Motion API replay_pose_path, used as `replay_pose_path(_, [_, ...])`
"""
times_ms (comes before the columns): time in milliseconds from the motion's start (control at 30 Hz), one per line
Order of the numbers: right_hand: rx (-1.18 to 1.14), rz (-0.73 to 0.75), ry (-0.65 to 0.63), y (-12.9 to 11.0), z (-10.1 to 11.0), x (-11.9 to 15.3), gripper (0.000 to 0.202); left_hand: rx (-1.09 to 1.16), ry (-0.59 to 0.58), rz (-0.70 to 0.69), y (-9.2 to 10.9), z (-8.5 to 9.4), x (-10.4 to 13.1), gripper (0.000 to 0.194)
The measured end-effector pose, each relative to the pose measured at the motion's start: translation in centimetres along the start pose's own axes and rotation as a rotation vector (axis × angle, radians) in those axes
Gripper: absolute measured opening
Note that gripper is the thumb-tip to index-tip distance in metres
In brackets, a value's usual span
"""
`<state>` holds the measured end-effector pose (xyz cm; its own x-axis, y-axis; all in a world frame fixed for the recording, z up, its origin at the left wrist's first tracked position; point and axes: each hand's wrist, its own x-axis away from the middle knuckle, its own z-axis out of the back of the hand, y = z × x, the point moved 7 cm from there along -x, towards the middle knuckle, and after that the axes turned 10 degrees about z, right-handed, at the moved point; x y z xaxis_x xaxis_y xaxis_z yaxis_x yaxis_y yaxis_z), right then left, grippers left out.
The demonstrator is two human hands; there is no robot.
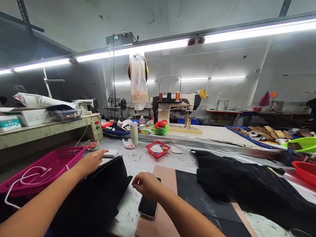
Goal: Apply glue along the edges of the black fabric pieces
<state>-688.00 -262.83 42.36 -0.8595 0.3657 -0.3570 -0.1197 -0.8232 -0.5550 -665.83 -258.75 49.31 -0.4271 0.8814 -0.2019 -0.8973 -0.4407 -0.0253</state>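
My left hand (92, 162) reaches forward above the left end of a black sheet of material (98, 194), its index finger stretched out. The fingertip is at the near side of a small white flat block (111, 153); whether it touches cannot be made out. My right hand (148, 185) hovers over a dark-screened phone (148, 205), fingers loosely bent and a gap between thumb and fingers. Nothing shows in it. The phone lies on the edge of a pinkish-brown sheet (165, 184), which has a black panel (190, 187) on it.
Crumpled black cloth (222, 174) covers the right side. A red basket (158, 149), a pale tumbler (134, 134) and a green bowl (160, 129) stand ahead. Behind them is a sewing machine (163, 113). At left sits a magenta basket (49, 161) with a white cable.
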Motion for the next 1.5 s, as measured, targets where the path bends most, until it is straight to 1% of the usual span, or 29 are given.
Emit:
replay_pose_path(67, [0.021,-0.042,0.006,0.6,-0.9,-1.8,0.015,0.013,-0.117,0.009,-0.5,-2.1,0.3,0.048])
replay_pose_path(100, [0.035,-0.079,0.011,1.1,-1.4,-2.6,0.014,-0.026,-0.155,0.001,-0.5,-3.1,0.5,0.050])
replay_pose_path(133, [0.051,-0.125,0.017,1.7,-2.0,-3.3,0.014,-0.062,-0.161,-0.003,-0.5,-4.0,0.8,0.049])
replay_pose_path(233, [0.085,-0.261,0.023,3.1,-4.0,-4.5,0.020,-0.205,-0.101,-0.038,0.2,-5.5,1.7,0.038])
replay_pose_path(300, [0.102,-0.290,0.053,3.1,-5.0,-5.2,0.025,-0.288,-0.055,-0.078,1.1,-6.0,2.2,0.032])
replay_pose_path(333, [0.113,-0.275,0.084,2.7,-5.3,-5.5,0.028,-0.318,-0.039,-0.097,1.5,-6.1,2.3,0.030])
replay_pose_path(400, [0.131,-0.200,0.146,1.0,-5.7,-6.3,0.038,-0.355,-0.035,-0.138,2.4,-6.5,2.6,0.029])
replay_pose_path(433, [0.136,-0.131,0.163,-0.3,-5.9,-6.7,0.046,-0.364,-0.047,-0.160,2.7,-6.8,2.7,0.030])
replay_pose_path(500, [0.119,0.095,0.159,-3.4,-6.8,-7.1,0.065,-0.369,-0.080,-0.200,3.2,-7.4,2.9,0.037])
replay_pose_path(533, [0.094,0.230,0.130,-5.0,-7.4,-6.9,0.068,-0.368,-0.096,-0.216,3.2,-7.7,3.1,0.040])
replay_pose_path(567, [0.066,0.352,0.082,-6.4,-8.2,-6.5,0.063,-0.365,-0.107,-0.228,3.1,-7.9,3.2,0.041])
replay_pose_path(600, [0.035,0.459,0.010,-7.4,-9.1,-5.9,0.049,-0.361,-0.114,-0.228,2.8,-8.1,3.2,0.039])
replay_pose_path(633, [0.004,0.531,-0.073,-8.0,-9.9,-5.1,0.032,-0.355,-0.122,-0.212,2.3,-8.1,3.2,0.035])
replay_pose_path(667, [-0.005,0.538,-0.141,-7.9,-10.5,-4.5,0.016,-0.348,-0.133,-0.184,1.6,-8.2,3.0,0.031])
replay_pose_path(700, [0.023,0.473,-0.171,-7.2,-10.7,-4.1,0.006,-0.342,-0.145,-0.149,0.9,-8.2,2.8,0.029])
replay_pose_path(733, [0.083,0.354,-0.157,-5.9,-10.5,-4.0,0.006,-0.336,-0.156,-0.114,0.3,-8.2,2.5,0.028])
replay_pose_path(833, [0.320,-0.120,0.002,-0.4,-7.5,-4.3,0.024,-0.312,-0.177,-0.055,-0.7,-8.5,1.2,0.028])
replay_pose_path(867, [0.371,-0.228,0.014,1.1,-6.7,-4.5,0.030,-0.303,-0.180,-0.051,-0.7,-8.6,0.7,0.027])
replay_pose_path(933, [0.406,-0.316,-0.025,3.0,-6.1,-5.4,0.039,-0.282,-0.187,-0.041,-0.3,-8.9,-0.2,0.026])
replay_pose_path(967, [0.419,-0.330,-0.040,3.6,-6.0,-5.8,0.037,-0.271,-0.188,-0.038,-0.1,-8.9,-0.6,0.026])
replay_pose_path(1000, [0.435,-0.325,-0.044,3.7,-6.1,-6.3,0.031,-0.261,-0.186,-0.035,0.1,-8.9,-1.0,0.026])
replay_pose_path(1067, [0.479,-0.256,-0.031,3.1,-6.8,-7.3,0.015,-0.243,-0.175,-0.029,0.4,-8.8,-1.6,0.030])
replay_pose_path(1167, [0.540,-0.075,-0.057,1.0,-9.0,-8.3,0.016,-0.184,-0.149,-0.082,1.3,-8.1,-1.7,0.052])
replay_pose_path(1233, [0.569,0.031,-0.090,-0.2,-10.5,-8.6,0.019,-0.148,-0.162,-0.200,2.5,-8.0,-1.2,0.069])
replay_pose_path(1300, [0.589,0.124,-0.115,-1.0,-11.5,-8.3,0.019,-0.145,-0.198,-0.356,4.1,-8.1,-0.2,0.075])
replay_pose_path(1367, [0.580,0.257,-0.153,-1.9,-12.3,-7.4,0.016,-0.168,-0.238,-0.476,5.2,-8.3,0.9,0.072])
replay_pose_path(1400, [0.571,0.369,-0.159,-2.6,-12.6,-6.7,0.015,-0.179,-0.253,-0.513,5.5,-8.3,1.2,0.068])
replay_pose_path(1433, [0.561,0.502,-0.145,-3.6,-12.7,-5.8,0.015,-0.189,-0.264,-0.531,5.5,-8.3,1.5,0.061])
replay_pose_path(1500, [0.544,0.744,-0.033,-5.4,-12.0,-3.9,0.018,-0.213,-0.283,-0.515,4.6,-8.0,1.6,0.049])
